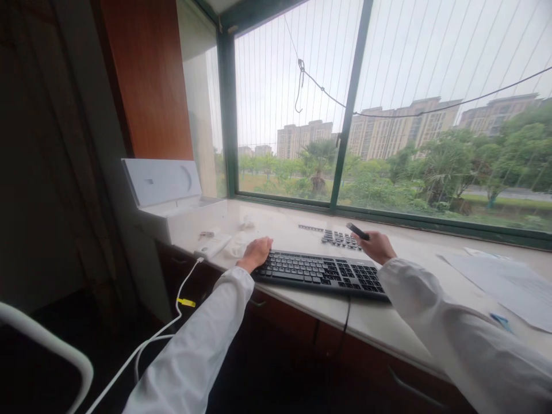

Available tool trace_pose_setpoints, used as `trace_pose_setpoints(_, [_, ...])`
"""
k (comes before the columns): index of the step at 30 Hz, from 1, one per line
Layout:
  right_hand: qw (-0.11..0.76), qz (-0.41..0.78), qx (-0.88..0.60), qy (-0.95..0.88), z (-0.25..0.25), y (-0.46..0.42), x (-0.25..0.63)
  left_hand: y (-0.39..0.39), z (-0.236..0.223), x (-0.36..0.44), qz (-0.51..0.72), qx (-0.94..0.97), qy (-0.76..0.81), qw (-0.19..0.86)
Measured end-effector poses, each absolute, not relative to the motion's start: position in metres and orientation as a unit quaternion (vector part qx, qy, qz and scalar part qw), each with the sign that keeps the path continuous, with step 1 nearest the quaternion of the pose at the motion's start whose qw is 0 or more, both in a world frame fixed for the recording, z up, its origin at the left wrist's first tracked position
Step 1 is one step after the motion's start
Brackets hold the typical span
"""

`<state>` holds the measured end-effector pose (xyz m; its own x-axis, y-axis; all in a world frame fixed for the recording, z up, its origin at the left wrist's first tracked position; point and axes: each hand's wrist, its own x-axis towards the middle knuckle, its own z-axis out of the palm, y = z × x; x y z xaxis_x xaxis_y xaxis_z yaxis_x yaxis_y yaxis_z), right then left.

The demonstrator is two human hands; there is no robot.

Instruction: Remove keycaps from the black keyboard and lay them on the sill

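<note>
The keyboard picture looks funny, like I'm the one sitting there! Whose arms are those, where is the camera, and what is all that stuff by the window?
The camera sits on a person's head and looks forward and down, so you see that person's own two arms in white sleeves, as if they were yours. There is no machine here, only bare hands.

The left hand rests on the left end of a long black computer keyboard, which lies on a pale stone window ledge. The right hand holds up a small dark slim object; it is too small to tell what it is.

Behind the keyboard lie loose dark key caps in rows. To the left stands an open white cardboard box, with a white cable hanging off the ledge. White paper sheets lie on the right.
</note>
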<state>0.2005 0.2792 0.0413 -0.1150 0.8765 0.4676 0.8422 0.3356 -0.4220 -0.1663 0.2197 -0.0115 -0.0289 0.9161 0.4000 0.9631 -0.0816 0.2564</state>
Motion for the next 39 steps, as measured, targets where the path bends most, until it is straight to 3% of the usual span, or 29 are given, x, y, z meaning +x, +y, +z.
trace_pose_setpoints(5, [0.271,-0.018,-0.664,-0.697,0.008,0.284,0.273,0.242,-0.002,-0.171,-0.281,-0.732,-0.619,0.044])
trace_pose_setpoints(11, [0.211,-0.036,-0.669,-0.712,-0.009,0.292,0.291,0.286,0.017,-0.165,-0.253,-0.736,-0.627,0.007])
trace_pose_setpoints(16, [0.209,-0.054,-0.622,-0.752,-0.004,0.287,0.276,0.337,0.027,-0.154,-0.214,-0.739,-0.638,0.024])
trace_pose_setpoints(25, [0.187,-0.060,-0.635,-0.747,-0.002,0.279,0.268,0.426,0.017,-0.125,-0.137,-0.713,-0.686,-0.054])
trace_pose_setpoints(39, [0.183,-0.046,-0.643,-0.742,-0.005,0.275,0.260,0.495,0.001,-0.106,-0.079,-0.731,-0.678,0.010])
